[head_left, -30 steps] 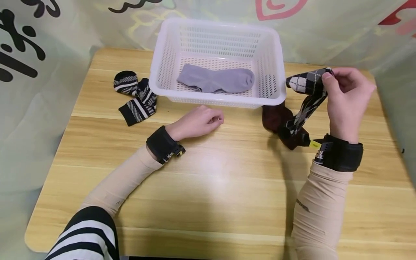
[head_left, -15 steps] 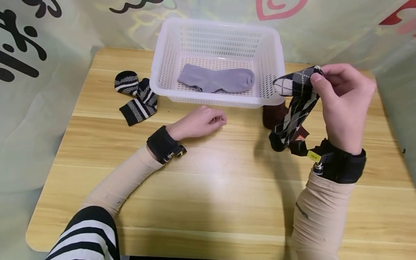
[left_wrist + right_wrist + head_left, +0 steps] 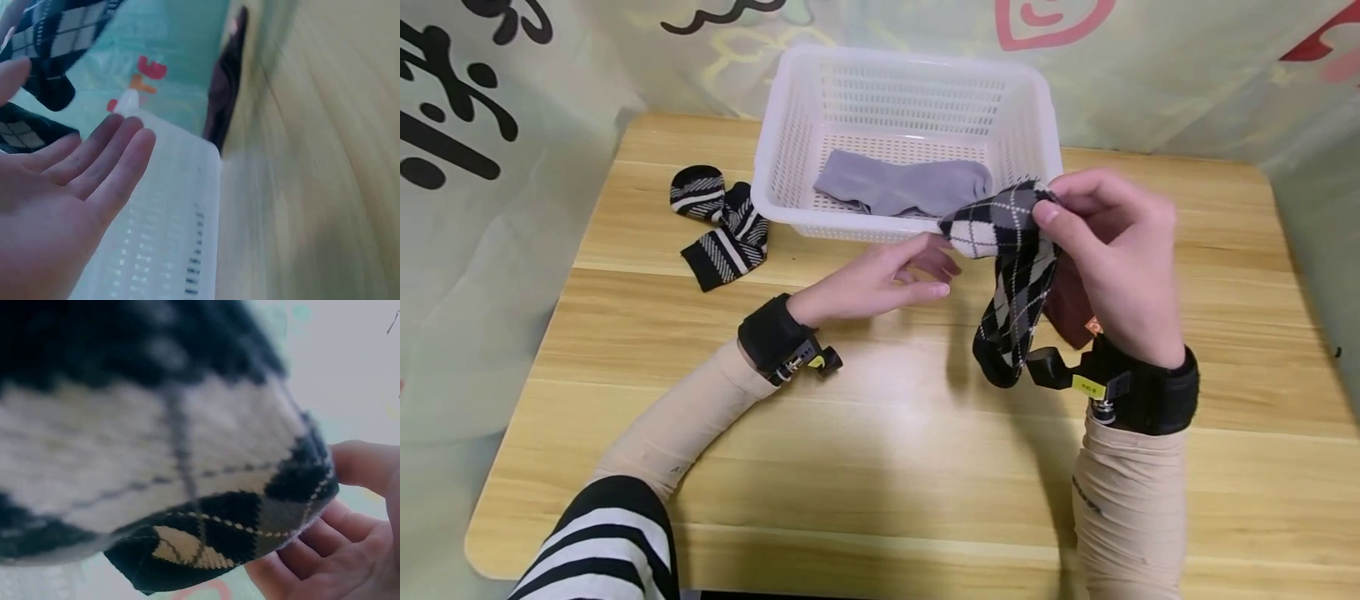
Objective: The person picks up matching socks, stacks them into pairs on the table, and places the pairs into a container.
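Note:
A black, grey and white argyle sock [image 3: 1021, 279] hangs folded over above the table, in front of the basket's right part. My right hand [image 3: 1120, 258] pinches it near the fold between thumb and fingers; the sock fills much of the right wrist view. One end points left toward my left hand [image 3: 883, 279], and the other, with a black tip, dangles down. Fingers of the left hand are spread and relaxed, close by the sock's left end, palm visible in the left wrist view. Behind the right hand lies a dark brown sock [image 3: 1067, 304], partly hidden.
A white perforated plastic basket [image 3: 850, 225] stands at the back of the wooden table [image 3: 850, 467], with a grey-purple sock [image 3: 902, 185] lying inside. Left of it lies a black-and-white striped sock [image 3: 722, 225]. A printed curtain [image 3: 1157, 92] borders the table behind.
My right hand has carried the argyle sock left from the table's right side to in front of the basket. The left hand has uncurled its fingers and shifted slightly right toward the sock.

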The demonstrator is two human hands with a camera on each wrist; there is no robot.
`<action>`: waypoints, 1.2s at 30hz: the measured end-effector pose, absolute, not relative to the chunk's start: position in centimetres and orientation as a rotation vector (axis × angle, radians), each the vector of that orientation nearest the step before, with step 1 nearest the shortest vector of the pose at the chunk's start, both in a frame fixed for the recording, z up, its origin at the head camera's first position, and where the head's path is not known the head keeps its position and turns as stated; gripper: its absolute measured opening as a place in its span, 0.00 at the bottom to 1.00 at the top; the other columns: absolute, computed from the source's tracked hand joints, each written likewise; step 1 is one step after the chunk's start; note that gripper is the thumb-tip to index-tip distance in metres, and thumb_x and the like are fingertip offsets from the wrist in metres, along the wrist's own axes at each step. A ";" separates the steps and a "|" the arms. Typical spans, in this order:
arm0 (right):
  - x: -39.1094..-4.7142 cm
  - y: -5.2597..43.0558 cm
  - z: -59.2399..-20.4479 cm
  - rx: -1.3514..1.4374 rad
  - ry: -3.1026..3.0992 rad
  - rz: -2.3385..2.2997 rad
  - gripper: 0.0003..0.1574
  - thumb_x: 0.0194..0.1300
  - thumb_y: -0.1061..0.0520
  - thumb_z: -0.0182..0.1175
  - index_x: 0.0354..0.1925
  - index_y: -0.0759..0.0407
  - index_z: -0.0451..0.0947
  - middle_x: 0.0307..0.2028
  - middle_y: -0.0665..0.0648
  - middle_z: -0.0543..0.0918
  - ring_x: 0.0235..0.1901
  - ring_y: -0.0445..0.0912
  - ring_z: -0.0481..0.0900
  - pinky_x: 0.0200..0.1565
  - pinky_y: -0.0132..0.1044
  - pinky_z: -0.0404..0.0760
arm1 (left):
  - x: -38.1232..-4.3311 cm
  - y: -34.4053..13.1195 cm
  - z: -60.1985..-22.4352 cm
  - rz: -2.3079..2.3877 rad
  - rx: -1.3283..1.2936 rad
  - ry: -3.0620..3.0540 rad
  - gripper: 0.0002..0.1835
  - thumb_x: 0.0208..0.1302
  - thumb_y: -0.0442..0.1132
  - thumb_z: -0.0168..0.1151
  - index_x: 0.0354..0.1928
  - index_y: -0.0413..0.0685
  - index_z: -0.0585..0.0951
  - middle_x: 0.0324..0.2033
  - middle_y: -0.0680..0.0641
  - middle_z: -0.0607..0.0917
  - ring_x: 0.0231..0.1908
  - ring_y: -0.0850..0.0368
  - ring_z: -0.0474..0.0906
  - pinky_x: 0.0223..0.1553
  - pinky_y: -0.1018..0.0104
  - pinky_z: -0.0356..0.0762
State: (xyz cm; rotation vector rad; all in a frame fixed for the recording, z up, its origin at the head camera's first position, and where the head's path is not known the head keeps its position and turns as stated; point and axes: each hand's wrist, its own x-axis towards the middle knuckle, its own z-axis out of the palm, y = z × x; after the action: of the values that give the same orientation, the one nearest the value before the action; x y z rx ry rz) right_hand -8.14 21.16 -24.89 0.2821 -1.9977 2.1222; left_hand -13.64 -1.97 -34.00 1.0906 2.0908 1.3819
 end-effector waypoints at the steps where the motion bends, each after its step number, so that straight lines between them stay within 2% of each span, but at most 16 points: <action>1: -8.1 21.1 -24.9 0.298 -2.027 2.119 0.04 0.59 0.71 0.63 0.35 0.68 0.82 0.26 0.54 0.86 0.17 0.40 0.77 0.21 0.29 0.71 | -13.6 -2.0 -33.9 1.413 1.049 2.048 0.35 0.70 0.50 0.57 0.73 0.44 0.59 0.64 0.42 0.76 0.62 0.54 0.75 0.60 0.64 0.76; 3: -8.0 20.9 -25.0 0.324 -2.069 2.126 0.04 0.60 0.70 0.63 0.36 0.68 0.82 0.27 0.54 0.86 0.16 0.40 0.76 0.20 0.29 0.71 | -13.6 -2.3 -33.6 1.464 0.925 1.986 0.51 0.63 0.65 0.58 0.77 0.45 0.49 0.72 0.42 0.65 0.70 0.52 0.67 0.68 0.59 0.69; 5: -8.0 20.8 -25.1 0.351 -2.094 2.152 0.05 0.61 0.69 0.63 0.37 0.68 0.81 0.27 0.54 0.86 0.14 0.41 0.75 0.18 0.30 0.71 | -13.7 -2.5 -33.4 1.571 0.791 1.891 0.66 0.49 0.78 0.57 0.78 0.47 0.41 0.73 0.40 0.62 0.70 0.45 0.67 0.71 0.54 0.63; 7: -8.0 20.8 -25.1 0.373 -2.164 2.105 0.05 0.61 0.69 0.64 0.38 0.67 0.82 0.29 0.52 0.87 0.21 0.40 0.78 0.26 0.28 0.74 | -14.0 -2.5 -33.3 1.736 0.695 1.751 0.75 0.36 0.84 0.57 0.78 0.45 0.40 0.74 0.37 0.58 0.70 0.39 0.64 0.72 0.48 0.61; 9: -7.9 20.9 -25.1 0.406 -2.286 2.021 0.06 0.62 0.67 0.63 0.39 0.65 0.82 0.30 0.51 0.87 0.23 0.39 0.78 0.27 0.27 0.74 | -14.3 -2.7 -33.1 1.901 0.618 1.602 0.76 0.35 0.82 0.61 0.78 0.43 0.41 0.74 0.37 0.59 0.70 0.37 0.63 0.72 0.48 0.62; 11: -7.9 21.0 -25.1 0.454 -2.433 1.902 0.06 0.63 0.66 0.63 0.41 0.63 0.82 0.31 0.49 0.87 0.23 0.38 0.78 0.26 0.26 0.74 | -14.6 -2.9 -33.1 2.040 0.565 1.471 0.73 0.38 0.77 0.64 0.77 0.41 0.44 0.74 0.38 0.58 0.71 0.40 0.61 0.70 0.53 0.65; 13: -7.9 21.1 -25.0 0.499 -2.583 1.754 0.06 0.65 0.65 0.62 0.42 0.61 0.81 0.31 0.48 0.86 0.26 0.38 0.79 0.30 0.25 0.76 | -14.8 -3.2 -33.0 2.151 0.475 1.378 0.69 0.43 0.70 0.67 0.76 0.37 0.45 0.75 0.43 0.57 0.70 0.49 0.64 0.66 0.63 0.71; 16: -7.9 21.2 -25.0 0.577 -2.738 1.631 0.06 0.67 0.62 0.61 0.42 0.59 0.81 0.33 0.49 0.85 0.27 0.39 0.78 0.30 0.26 0.76 | -15.1 -3.4 -32.9 2.235 0.399 1.330 0.47 0.64 0.55 0.62 0.72 0.32 0.54 0.63 0.45 0.73 0.53 0.59 0.77 0.50 0.72 0.78; 18: -7.9 21.2 -25.0 0.610 -2.814 1.581 0.06 0.67 0.61 0.61 0.42 0.57 0.81 0.34 0.48 0.85 0.29 0.39 0.80 0.32 0.26 0.77 | -15.2 -3.4 -32.7 2.259 0.361 1.328 0.32 0.72 0.43 0.53 0.70 0.31 0.59 0.52 0.49 0.78 0.41 0.62 0.78 0.42 0.73 0.79; 19: -7.9 21.3 -25.0 0.629 -2.840 1.565 0.05 0.67 0.61 0.61 0.42 0.57 0.81 0.34 0.48 0.86 0.29 0.40 0.80 0.33 0.25 0.77 | -15.2 -3.4 -32.6 2.245 0.359 1.359 0.27 0.74 0.38 0.48 0.70 0.32 0.61 0.50 0.49 0.80 0.39 0.62 0.80 0.41 0.73 0.80; 20: -8.0 21.3 -25.0 0.652 -2.862 1.547 0.05 0.67 0.61 0.61 0.42 0.56 0.81 0.35 0.47 0.87 0.31 0.39 0.82 0.35 0.25 0.78 | -15.2 -3.4 -32.5 2.224 0.360 1.396 0.23 0.75 0.34 0.46 0.67 0.33 0.65 0.44 0.49 0.82 0.36 0.61 0.81 0.39 0.72 0.81; 21: -8.0 21.4 -25.1 0.670 -2.880 1.536 0.05 0.67 0.61 0.61 0.42 0.56 0.81 0.35 0.46 0.87 0.32 0.39 0.83 0.36 0.25 0.78 | -15.2 -3.5 -32.4 2.193 0.371 1.446 0.22 0.74 0.33 0.47 0.67 0.34 0.66 0.43 0.49 0.83 0.35 0.61 0.81 0.39 0.71 0.82; 25: -8.3 21.7 -25.1 0.726 -2.920 1.514 0.06 0.68 0.62 0.60 0.43 0.58 0.81 0.36 0.44 0.88 0.38 0.37 0.85 0.43 0.23 0.79 | -15.2 -4.2 -31.6 2.012 0.502 1.735 0.22 0.71 0.35 0.56 0.65 0.42 0.73 0.48 0.46 0.86 0.41 0.61 0.84 0.50 0.66 0.81; 29: -8.5 22.0 -25.2 0.757 -2.967 1.478 0.06 0.69 0.61 0.59 0.43 0.58 0.80 0.38 0.43 0.88 0.35 0.38 0.84 0.40 0.24 0.79 | -15.2 -5.4 -30.5 1.865 0.638 1.938 0.20 0.66 0.37 0.63 0.60 0.46 0.79 0.46 0.47 0.88 0.44 0.57 0.85 0.52 0.62 0.80; 31: -8.6 22.0 -25.3 0.781 -2.991 1.462 0.05 0.69 0.60 0.59 0.43 0.56 0.80 0.39 0.45 0.88 0.35 0.38 0.84 0.40 0.24 0.79 | -15.3 -5.9 -30.1 1.836 0.668 1.962 0.17 0.64 0.37 0.65 0.55 0.46 0.81 0.39 0.48 0.90 0.39 0.53 0.86 0.48 0.61 0.80; 36: -9.1 21.7 -25.9 0.867 -3.021 1.454 0.06 0.71 0.59 0.57 0.44 0.55 0.80 0.41 0.50 0.88 0.39 0.39 0.83 0.43 0.24 0.78 | -15.7 -6.7 -29.6 1.762 0.716 2.042 0.05 0.62 0.37 0.67 0.39 0.47 0.83 0.24 0.57 0.82 0.29 0.62 0.76 0.40 0.70 0.73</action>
State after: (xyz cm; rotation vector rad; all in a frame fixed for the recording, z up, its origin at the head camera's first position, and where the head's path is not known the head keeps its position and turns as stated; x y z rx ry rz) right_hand -9.11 21.69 -25.88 0.8670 -3.0209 1.4541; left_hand -15.67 -6.70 -29.55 0.7162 2.0425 1.7616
